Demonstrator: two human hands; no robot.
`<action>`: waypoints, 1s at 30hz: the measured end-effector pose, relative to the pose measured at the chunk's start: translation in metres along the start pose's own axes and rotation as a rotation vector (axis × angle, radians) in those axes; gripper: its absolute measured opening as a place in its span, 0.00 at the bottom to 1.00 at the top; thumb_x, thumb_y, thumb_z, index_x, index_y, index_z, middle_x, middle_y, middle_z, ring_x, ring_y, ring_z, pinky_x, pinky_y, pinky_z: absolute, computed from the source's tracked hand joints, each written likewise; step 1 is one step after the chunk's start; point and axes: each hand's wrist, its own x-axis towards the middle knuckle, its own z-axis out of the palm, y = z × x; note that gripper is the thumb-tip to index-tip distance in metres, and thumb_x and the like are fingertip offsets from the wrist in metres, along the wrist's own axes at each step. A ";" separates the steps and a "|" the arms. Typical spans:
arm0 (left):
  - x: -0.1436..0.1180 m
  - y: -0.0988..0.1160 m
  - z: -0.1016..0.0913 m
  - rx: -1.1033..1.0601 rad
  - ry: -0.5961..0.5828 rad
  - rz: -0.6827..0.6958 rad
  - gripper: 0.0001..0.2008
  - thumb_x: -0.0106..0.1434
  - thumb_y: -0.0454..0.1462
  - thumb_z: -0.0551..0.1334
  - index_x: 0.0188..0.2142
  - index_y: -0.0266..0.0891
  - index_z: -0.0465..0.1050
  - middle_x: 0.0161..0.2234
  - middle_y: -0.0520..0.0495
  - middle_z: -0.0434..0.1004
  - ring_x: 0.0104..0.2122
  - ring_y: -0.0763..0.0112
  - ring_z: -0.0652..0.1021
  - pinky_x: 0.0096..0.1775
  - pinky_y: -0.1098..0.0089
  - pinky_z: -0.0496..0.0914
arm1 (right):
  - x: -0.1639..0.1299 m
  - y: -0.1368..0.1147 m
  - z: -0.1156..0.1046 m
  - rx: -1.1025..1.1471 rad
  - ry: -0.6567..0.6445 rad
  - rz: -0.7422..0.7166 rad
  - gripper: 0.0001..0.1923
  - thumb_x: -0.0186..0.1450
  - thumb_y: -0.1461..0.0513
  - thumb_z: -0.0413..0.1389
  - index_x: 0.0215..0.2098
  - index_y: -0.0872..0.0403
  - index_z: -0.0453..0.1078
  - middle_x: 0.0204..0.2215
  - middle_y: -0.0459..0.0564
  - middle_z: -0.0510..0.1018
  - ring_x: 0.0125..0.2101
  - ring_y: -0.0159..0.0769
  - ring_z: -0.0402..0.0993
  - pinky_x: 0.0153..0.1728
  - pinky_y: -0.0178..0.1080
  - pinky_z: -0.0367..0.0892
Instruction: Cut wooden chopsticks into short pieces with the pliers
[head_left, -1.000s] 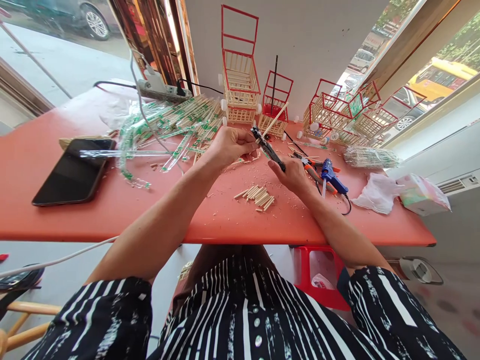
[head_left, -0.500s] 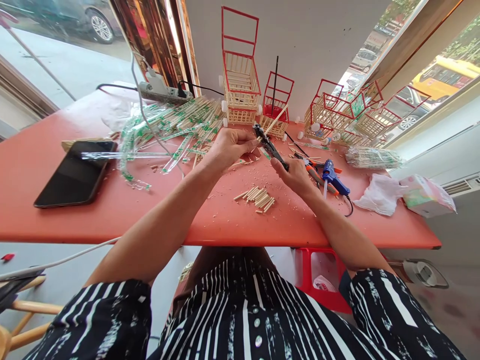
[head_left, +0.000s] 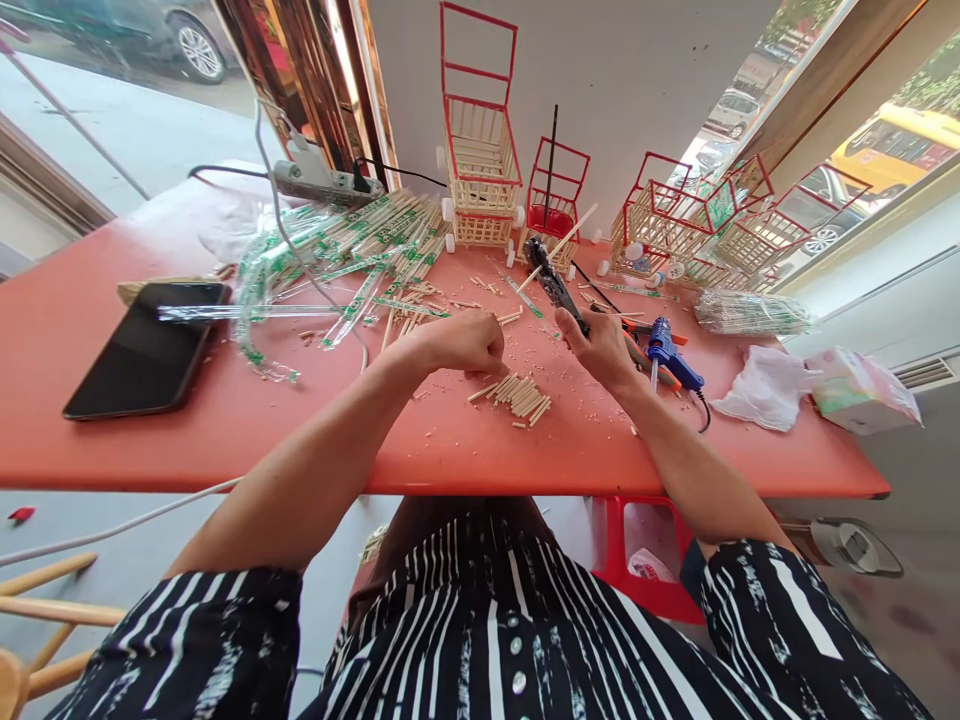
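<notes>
My right hand grips the handles of black cutting pliers, held up over the orange table. A thin wooden stick sits across the plier jaws. My left hand rests low on the table with curled fingers and knuckles up, and nothing shows in it. It is just left of a small heap of short cut sticks. Sawdust and stick scraps lie around both hands.
Several red-framed stick carts stand along the back wall. Wrapped chopsticks and a power strip lie back left, a phone at left. At right lie a blue glue gun, a white cloth and a tissue pack.
My left hand let go of the stick at the plier jaws and dropped to the table beside the cut sticks. My right hand with the pliers shifted slightly right.
</notes>
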 end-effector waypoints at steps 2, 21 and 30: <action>0.001 -0.003 0.000 -0.074 0.074 -0.002 0.13 0.59 0.37 0.66 0.19 0.38 0.76 0.16 0.52 0.74 0.20 0.72 0.74 0.28 0.71 0.64 | -0.001 -0.001 0.001 -0.016 0.008 -0.011 0.40 0.70 0.29 0.37 0.20 0.50 0.59 0.18 0.47 0.66 0.24 0.34 0.64 0.32 0.40 0.54; 0.009 0.018 0.009 -0.518 0.938 0.052 0.09 0.62 0.31 0.67 0.25 0.36 0.78 0.19 0.51 0.75 0.21 0.76 0.71 0.29 0.71 0.66 | -0.003 -0.020 -0.002 -0.004 -0.111 -0.092 0.33 0.74 0.35 0.40 0.26 0.50 0.56 0.24 0.46 0.67 0.26 0.34 0.62 0.32 0.39 0.52; 0.016 0.017 0.017 -0.233 1.096 -0.014 0.08 0.65 0.33 0.67 0.27 0.38 0.78 0.23 0.50 0.77 0.25 0.71 0.73 0.34 0.67 0.66 | -0.006 -0.031 -0.012 0.028 -0.182 0.022 0.30 0.74 0.38 0.46 0.27 0.51 0.63 0.24 0.46 0.70 0.28 0.36 0.66 0.32 0.39 0.54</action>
